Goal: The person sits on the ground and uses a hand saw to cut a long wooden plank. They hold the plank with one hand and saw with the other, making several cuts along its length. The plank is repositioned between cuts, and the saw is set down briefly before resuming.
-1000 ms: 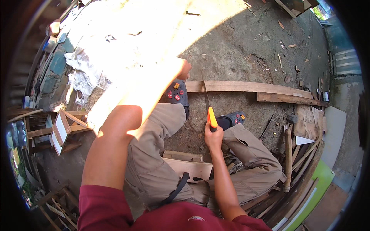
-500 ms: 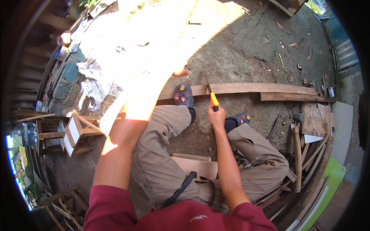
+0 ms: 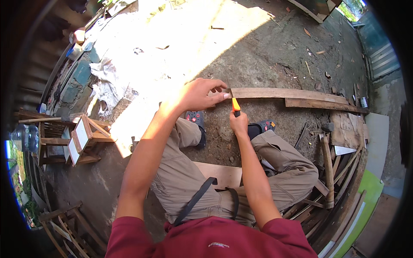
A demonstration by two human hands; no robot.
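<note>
My right hand (image 3: 238, 123) is closed around the handle of a handsaw (image 3: 235, 104), orange and black, held in front of my lap. Its thin dark blade points away from me and meets a long wooden plank (image 3: 288, 93). Just left of the blade, my left hand (image 3: 200, 94) grips the plank from above, its thumb and fingers curled over the wood close to the blade. This hand hides the plank's left part. My left clog (image 3: 196, 120) is below that hand, and my right clog (image 3: 267, 125) is right of the saw.
A second, shorter board (image 3: 322, 105) lies along the plank's right part. Scrap wood and sticks (image 3: 331, 172) crowd the right side. To the left are a small wooden stool (image 3: 84, 139) and a crumpled white sack (image 3: 105, 81). A flat board (image 3: 221, 173) lies between my legs.
My left hand has come down and toward the right, from stretched out in the sunlight to the plank beside the saw. The right hand keeps hold of the saw; the blade now meets the plank.
</note>
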